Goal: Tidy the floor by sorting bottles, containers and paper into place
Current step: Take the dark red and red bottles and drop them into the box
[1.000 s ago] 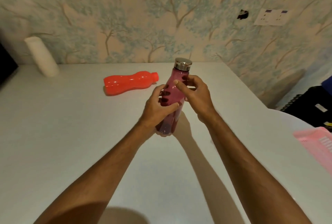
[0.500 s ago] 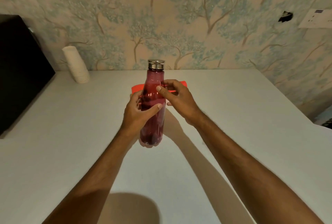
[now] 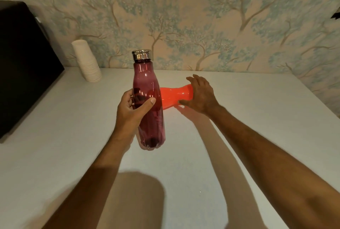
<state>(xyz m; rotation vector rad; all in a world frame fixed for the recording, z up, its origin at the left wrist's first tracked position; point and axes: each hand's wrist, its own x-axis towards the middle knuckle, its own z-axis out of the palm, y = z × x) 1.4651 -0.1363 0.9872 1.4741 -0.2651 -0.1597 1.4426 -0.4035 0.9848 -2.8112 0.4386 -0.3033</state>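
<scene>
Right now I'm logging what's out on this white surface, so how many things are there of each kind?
Bottles: 2, the maroon bottle gripped by the left hand and the orange bottle lying under the right hand.
Stacks of white cups: 1.
Black boxes: 1.
Total: 4.

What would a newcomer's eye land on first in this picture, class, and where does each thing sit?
First the maroon bottle with its steel cap, held upright in the middle by the left hand. Next the orange bottle lying on the white surface just behind it, with the right hand over its narrow end. A stack of white cups stands far left, by the wall.
</scene>
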